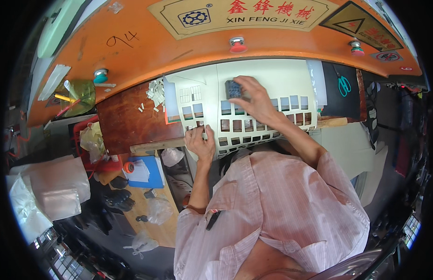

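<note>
A cream sheet point(268, 77) with rows of rectangular cut-outs lies over the work table under the orange machine front, its near end hanging past the edge toward me. With fingers and thumb at its right side, my right hand point(259, 99) holds a small dark rectangular cutting die point(233, 89) against the uncut part, just above the cut-out rows. My left hand point(200, 143) lies on the sheet's near left part, fingers apart and nothing in them. Beside that hand, a left strip of the sheet has cut-outs and a few outlined rectangles.
Small cream pieces point(156, 91) are heaped left of the sheet. Teal scissors point(344, 86) lie on a black mat at right. Red point(238, 45) and green point(100, 75) buttons stick out from the machine. A lower wooden table point(167, 224) holds a blue folder point(154, 171) and plastic bags.
</note>
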A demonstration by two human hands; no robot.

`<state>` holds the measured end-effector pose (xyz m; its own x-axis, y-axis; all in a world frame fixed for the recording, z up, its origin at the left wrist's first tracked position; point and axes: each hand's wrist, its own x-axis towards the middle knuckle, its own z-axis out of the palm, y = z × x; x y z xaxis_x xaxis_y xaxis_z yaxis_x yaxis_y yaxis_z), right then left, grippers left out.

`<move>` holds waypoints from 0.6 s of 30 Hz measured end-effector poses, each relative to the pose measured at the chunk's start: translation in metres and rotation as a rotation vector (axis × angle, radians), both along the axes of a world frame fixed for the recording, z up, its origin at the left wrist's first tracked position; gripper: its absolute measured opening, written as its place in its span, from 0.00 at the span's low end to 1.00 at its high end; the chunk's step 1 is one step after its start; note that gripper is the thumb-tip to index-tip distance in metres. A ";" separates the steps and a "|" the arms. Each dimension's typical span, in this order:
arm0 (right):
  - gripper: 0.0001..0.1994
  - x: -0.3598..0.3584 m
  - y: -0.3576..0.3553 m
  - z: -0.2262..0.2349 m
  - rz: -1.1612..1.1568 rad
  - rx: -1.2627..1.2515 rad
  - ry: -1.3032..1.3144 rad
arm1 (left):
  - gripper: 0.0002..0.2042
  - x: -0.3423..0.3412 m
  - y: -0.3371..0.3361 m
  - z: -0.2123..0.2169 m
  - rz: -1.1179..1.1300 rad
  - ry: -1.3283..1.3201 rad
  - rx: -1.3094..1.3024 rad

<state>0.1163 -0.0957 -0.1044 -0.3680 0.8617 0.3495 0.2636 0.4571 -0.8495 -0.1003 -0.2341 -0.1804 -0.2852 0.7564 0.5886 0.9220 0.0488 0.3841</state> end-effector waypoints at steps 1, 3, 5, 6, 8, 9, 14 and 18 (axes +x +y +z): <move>0.27 -0.004 0.001 -0.002 0.012 0.091 -0.057 | 0.06 0.000 0.001 0.000 0.000 0.001 -0.001; 0.28 -0.012 0.005 -0.007 0.040 0.267 -0.173 | 0.06 0.000 0.002 0.000 0.003 0.000 -0.008; 0.30 -0.018 0.010 -0.014 0.033 0.266 -0.194 | 0.06 0.000 0.001 0.000 0.006 -0.013 -0.022; 0.30 -0.020 0.012 -0.017 0.022 0.270 -0.212 | 0.06 0.000 0.002 0.000 0.008 -0.020 -0.030; 0.29 -0.023 0.014 -0.022 0.011 0.275 -0.232 | 0.06 0.000 0.001 0.000 0.010 -0.013 -0.020; 0.29 -0.023 0.015 -0.024 0.007 0.274 -0.233 | 0.06 0.000 0.002 0.000 0.010 -0.009 -0.014; 0.29 -0.023 0.011 -0.026 -0.023 0.281 -0.220 | 0.06 0.000 0.004 0.001 0.007 0.020 0.000; 0.30 -0.023 0.014 -0.021 -0.060 0.281 -0.200 | 0.06 0.000 0.004 0.000 -0.004 -0.023 0.031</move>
